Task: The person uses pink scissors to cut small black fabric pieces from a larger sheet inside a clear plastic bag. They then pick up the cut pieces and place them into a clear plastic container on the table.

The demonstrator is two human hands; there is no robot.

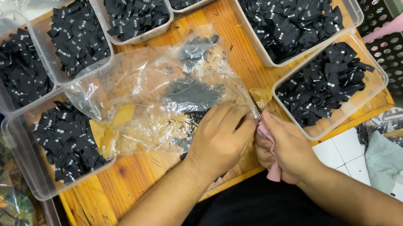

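Cutting bag open
L hand point(220, 140) pins bag point(154, 96); R hand point(282, 148) fisted on pink snips point(266, 134). Next, prob: steady cut.

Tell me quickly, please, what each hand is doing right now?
Left hand: closed, pinching the clear plastic bag at its edge.
Right hand: closed around a pink-handled cutter, its tip at the bag.
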